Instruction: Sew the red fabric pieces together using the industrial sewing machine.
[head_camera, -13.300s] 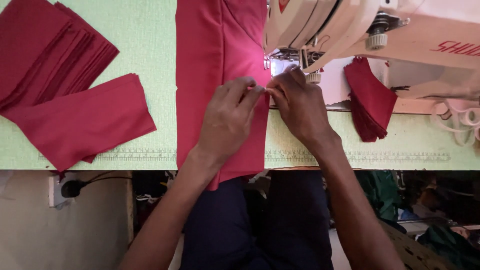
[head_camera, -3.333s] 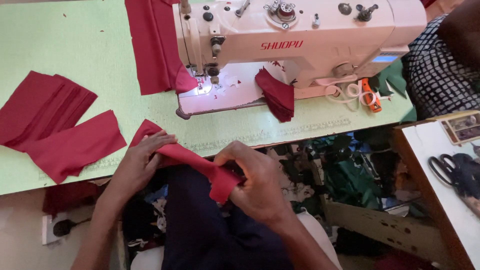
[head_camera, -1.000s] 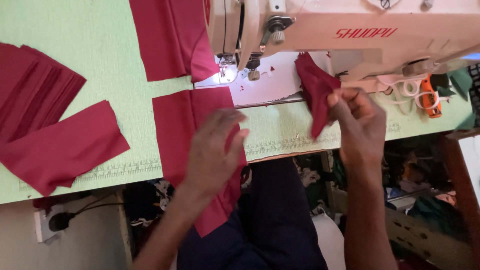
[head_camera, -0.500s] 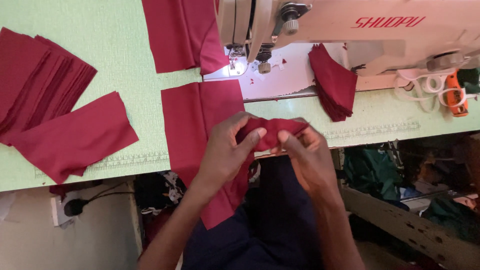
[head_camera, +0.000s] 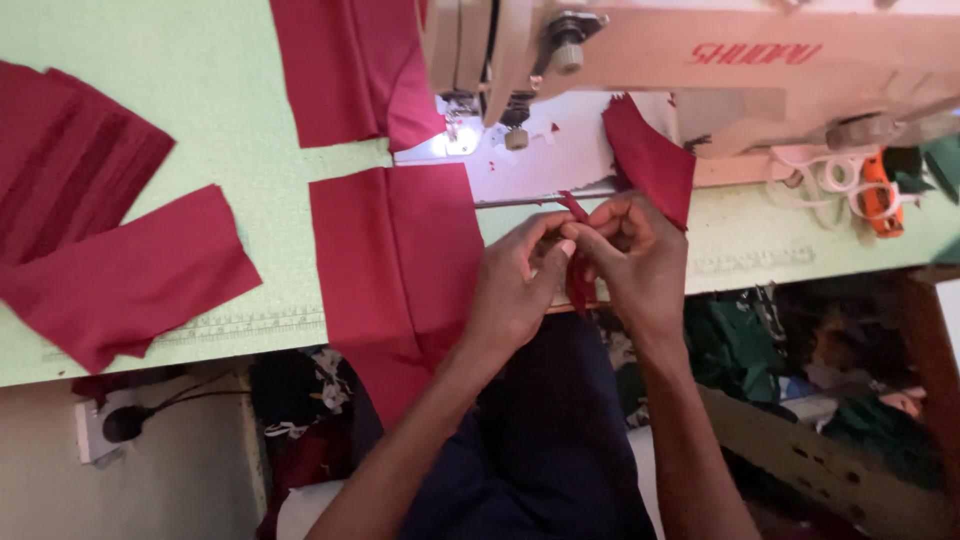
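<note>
Red fabric strip (head_camera: 578, 270) hung pinched between left hand (head_camera: 515, 290) and right hand (head_camera: 630, 255), at the counter (head_camera: 150, 90) edge before the sewing machine (head_camera: 700, 60). Folding it well probably called for edges matched evenly, fingertips close together.

Bare forearms, dark navy garment

Green table (head_camera: 150, 60): red cloth (head_camera: 395, 255), sewing machine (head_camera: 700, 70)

I see both hands, left hand (head_camera: 515, 285) and right hand (head_camera: 630, 255), now raised nearer the sewing machine (head_camera: 640, 60), pinching a narrower folded red strip (head_camera: 577, 270) than before.
</note>
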